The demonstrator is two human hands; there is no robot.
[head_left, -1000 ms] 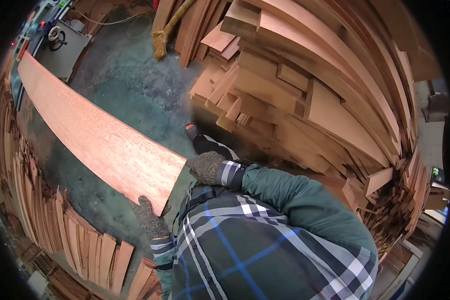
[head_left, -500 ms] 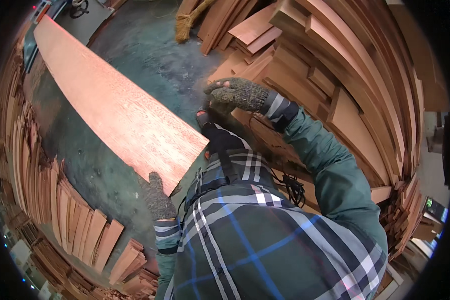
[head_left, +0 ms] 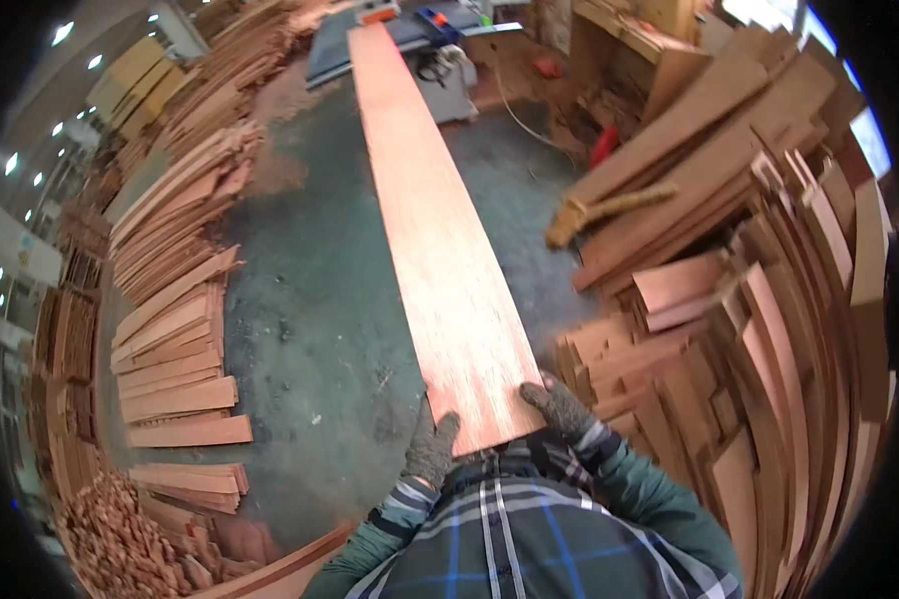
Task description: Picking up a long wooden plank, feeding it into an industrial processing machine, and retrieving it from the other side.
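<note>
A long, wide reddish wooden board (head_left: 440, 250) stretches from my waist to the machine table at the far end. My left hand (head_left: 431, 444), in a grey knit glove, grips its near left edge with the thumb on top. On the near right edge, my right hand (head_left: 559, 406) holds on in the same way, gloved too. The fingers of both hands are hidden beneath the wood. The board's far end rests at the blue-grey machine table (head_left: 332, 48).
Stacks of wooden strips (head_left: 180, 349) line the left side. Boards and offcuts (head_left: 689, 369) lean and lie in piles on the right, with a straw broom (head_left: 569, 222) among them. A white hose or cable (head_left: 519, 110) trails on the green floor (head_left: 310, 299) near the machine.
My right hand, earlier free above the wood pile, has come onto the board's right edge. The view has turned, and the board now points straight ahead. My left hand still holds it.
</note>
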